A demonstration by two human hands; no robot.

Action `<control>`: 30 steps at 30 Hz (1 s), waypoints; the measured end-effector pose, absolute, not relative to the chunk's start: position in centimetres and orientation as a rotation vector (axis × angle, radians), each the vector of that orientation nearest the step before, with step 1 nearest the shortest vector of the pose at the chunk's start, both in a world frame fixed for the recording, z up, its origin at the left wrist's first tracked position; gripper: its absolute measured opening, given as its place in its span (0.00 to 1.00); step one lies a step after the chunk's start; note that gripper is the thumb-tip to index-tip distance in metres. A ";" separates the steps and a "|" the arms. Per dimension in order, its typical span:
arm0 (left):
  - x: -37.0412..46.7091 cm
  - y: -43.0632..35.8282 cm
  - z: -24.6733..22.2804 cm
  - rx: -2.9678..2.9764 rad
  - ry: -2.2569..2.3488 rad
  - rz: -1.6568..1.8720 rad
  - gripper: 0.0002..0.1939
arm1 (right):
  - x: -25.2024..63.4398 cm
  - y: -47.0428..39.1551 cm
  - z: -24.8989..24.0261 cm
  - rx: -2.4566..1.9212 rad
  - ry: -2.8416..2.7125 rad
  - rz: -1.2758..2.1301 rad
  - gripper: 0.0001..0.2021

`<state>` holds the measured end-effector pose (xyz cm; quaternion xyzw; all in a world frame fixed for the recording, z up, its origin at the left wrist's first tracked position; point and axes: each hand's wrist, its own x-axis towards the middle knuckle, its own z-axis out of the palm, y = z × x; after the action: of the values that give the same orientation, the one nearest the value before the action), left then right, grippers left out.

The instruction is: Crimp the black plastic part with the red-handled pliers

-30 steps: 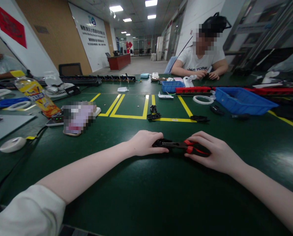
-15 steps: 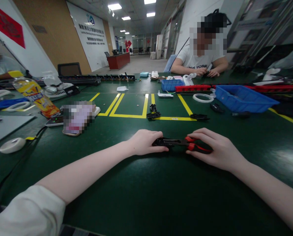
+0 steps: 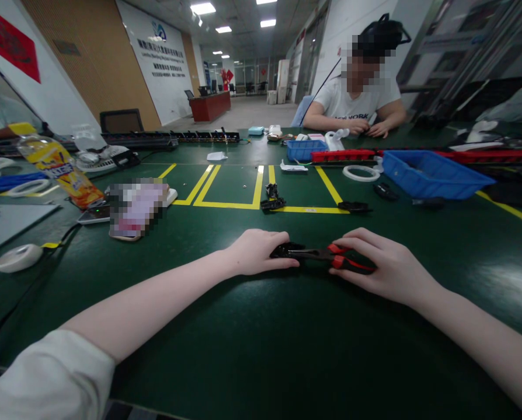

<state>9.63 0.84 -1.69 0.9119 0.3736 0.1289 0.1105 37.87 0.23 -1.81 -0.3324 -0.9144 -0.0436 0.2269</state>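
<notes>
Pinching a small, elongated black plastic-looking part [image 3: 282,251], the left hand [image 3: 254,252] sits at nine o'clock to the red-and-black-handled dark metal pliers [image 3: 320,255], likely bracing it against their nose; the right hand [image 3: 390,265], at three o'clock, grasps the handles, apparently for leverage.

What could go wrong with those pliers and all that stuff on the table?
The pliers reach right up to the black part in the left hand, so a slip might pinch that hand. If the right hand squeezes too hard, the part could perhaps crack. The bottle is near the phone, so a bump might tip it that way.
</notes>
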 end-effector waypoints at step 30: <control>9.8 0.9 -1.5 2.759 1.074 0.344 0.23 | 38.3 0.5 -1.6 -0.994 -2.553 0.048 0.19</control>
<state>9.75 0.85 -1.51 0.9226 0.3592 0.1150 0.0804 38.25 0.52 -1.59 -0.3554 -0.9130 0.0171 0.1994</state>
